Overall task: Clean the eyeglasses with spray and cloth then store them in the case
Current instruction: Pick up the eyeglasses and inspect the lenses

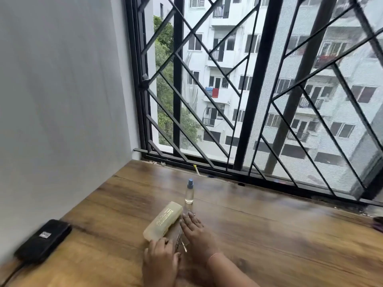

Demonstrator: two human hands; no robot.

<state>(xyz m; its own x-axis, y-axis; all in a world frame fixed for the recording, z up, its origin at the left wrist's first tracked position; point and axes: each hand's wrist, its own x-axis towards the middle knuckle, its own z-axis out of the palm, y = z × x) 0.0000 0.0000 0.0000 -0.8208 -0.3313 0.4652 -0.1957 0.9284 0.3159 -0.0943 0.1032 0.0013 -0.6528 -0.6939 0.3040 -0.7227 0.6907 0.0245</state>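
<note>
Thin metal-framed eyeglasses (180, 242) lie on the wooden table (269, 235), mostly hidden under my right hand (194, 235), which rests flat on them with straight fingers. Only a bit of frame shows by my fingertips and between my hands. My left hand (160, 257) sits just left of the eyeglasses with curled fingers, its tips at the near end of the pale yellow case (162, 220). The case lies shut, angled away to the right. A small clear spray bottle (189, 192) with a blue cap stands upright just beyond the case's far end.
A black box-shaped device (43, 238) with a cable lies at the table's left edge by the white wall. A black window grille (238, 158) runs along the table's far edge. Something purple (378, 224) shows at the right border.
</note>
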